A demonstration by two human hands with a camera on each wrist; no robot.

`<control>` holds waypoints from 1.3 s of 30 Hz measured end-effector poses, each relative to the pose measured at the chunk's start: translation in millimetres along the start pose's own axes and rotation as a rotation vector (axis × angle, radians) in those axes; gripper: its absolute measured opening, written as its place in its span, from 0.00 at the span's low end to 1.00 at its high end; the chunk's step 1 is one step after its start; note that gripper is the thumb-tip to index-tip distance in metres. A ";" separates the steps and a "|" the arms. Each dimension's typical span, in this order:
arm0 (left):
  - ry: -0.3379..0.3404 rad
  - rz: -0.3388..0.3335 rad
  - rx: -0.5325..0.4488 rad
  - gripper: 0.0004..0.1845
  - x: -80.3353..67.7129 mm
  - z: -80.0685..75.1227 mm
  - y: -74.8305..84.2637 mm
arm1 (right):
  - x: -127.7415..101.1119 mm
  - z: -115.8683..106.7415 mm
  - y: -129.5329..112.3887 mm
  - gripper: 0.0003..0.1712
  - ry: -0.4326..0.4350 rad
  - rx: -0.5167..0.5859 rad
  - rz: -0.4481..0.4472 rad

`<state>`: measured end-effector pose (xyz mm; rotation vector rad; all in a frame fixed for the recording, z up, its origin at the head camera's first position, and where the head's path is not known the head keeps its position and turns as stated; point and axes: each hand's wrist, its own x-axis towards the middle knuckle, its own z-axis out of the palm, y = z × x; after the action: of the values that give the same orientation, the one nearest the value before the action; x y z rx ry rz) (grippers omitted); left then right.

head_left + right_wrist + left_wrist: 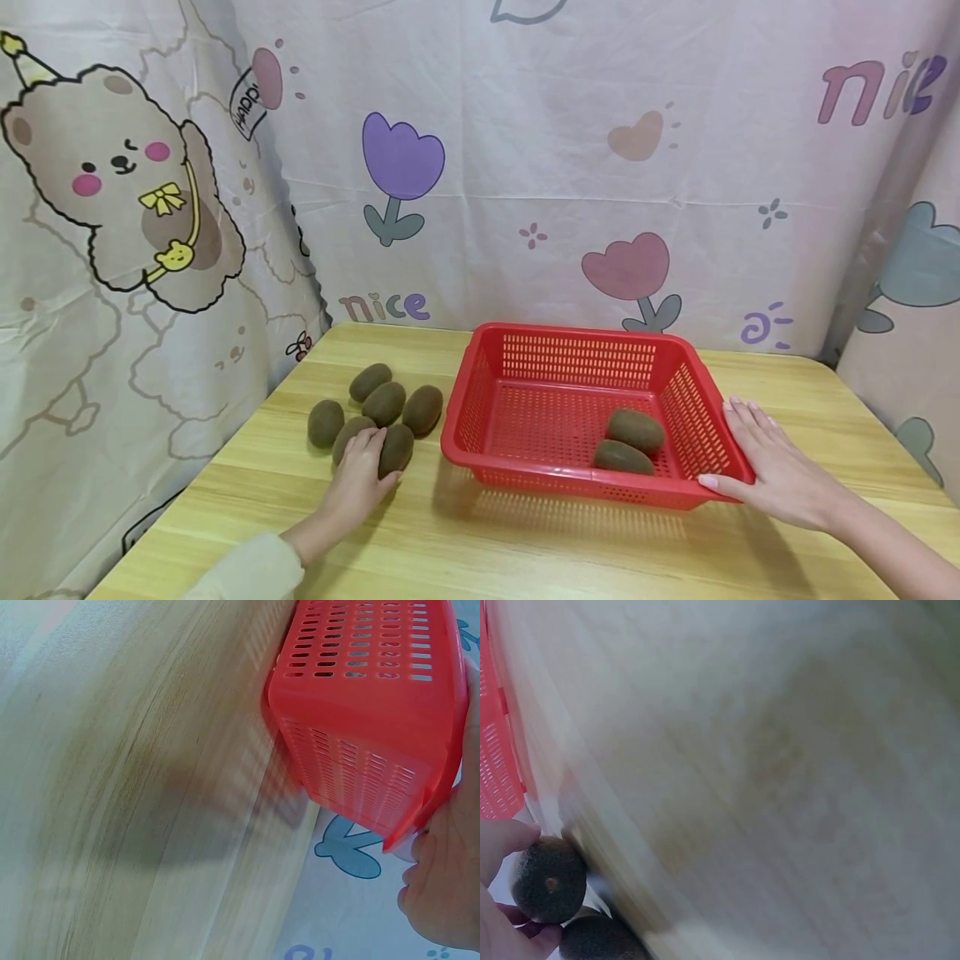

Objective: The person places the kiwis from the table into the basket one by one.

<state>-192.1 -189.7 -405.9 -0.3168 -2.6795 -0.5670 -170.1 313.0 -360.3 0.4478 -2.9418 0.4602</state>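
Note:
My left hand (356, 479) pinches a brown kiwi (397, 451) at the near right of a cluster on the table. In the left wrist view, thumb and fingers lie on either side of this kiwi (551, 881), with another kiwi (600, 939) just below it. Straight fingers of my right hand (783, 475) rest along the right rim of a red plastic basket (592, 477), the thumb over its near corner. Two kiwis lie inside the basket, one (636, 430) behind the other (623, 457). In the right wrist view, my right hand (446, 877) is against the basket's rim.
More kiwis sit around my left hand, among them a far one (371, 382), a left one (326, 424) and one near the basket (423, 410). The wooden table (525, 558) backs onto a printed curtain (510, 167), which also hangs on both sides.

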 end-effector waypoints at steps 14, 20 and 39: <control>0.014 0.031 -0.092 0.31 1.8 3.1 -0.9 | -0.8 -0.1 0.4 0.58 -0.010 0.034 0.012; 0.065 0.050 -0.170 0.30 3.5 7.1 -5.9 | -0.6 0.6 0.1 0.58 -0.020 0.045 0.024; 0.184 0.067 -0.319 0.24 19.9 -10.7 -2.2 | 0.5 -1.1 -1.0 0.58 -0.018 0.021 0.010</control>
<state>-207.3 -193.5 -389.5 -0.4176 -2.3900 -0.9557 -170.2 312.2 -358.9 0.4425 -2.9605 0.4919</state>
